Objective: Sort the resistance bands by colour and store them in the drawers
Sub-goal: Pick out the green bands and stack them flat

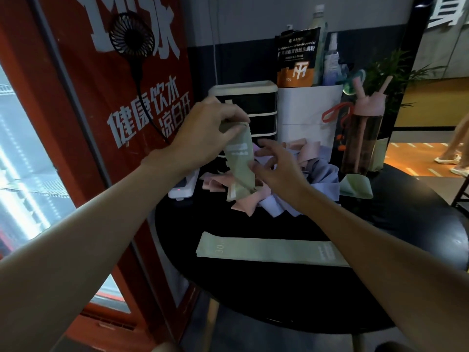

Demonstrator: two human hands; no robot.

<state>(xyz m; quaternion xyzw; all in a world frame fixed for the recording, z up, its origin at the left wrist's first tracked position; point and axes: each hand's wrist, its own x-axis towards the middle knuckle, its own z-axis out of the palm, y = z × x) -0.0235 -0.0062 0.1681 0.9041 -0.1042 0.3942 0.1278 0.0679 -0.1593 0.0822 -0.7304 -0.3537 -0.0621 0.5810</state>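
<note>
Left hand (203,130) pinches a pale-green band (239,161) (white print), hanging twisted.

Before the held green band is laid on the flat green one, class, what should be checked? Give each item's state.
1. Left hand grips held band: ok.
2. Held band free of pile: not ok, its lower end lies in it.
3. Right hand gripping held band: cannot tell.
4. Flat band uncovered on table: ok.
5. Drawers open: not ok, visible fronts look closed.
6. All green gathered: not ok, third band lies by bottle.
</note>
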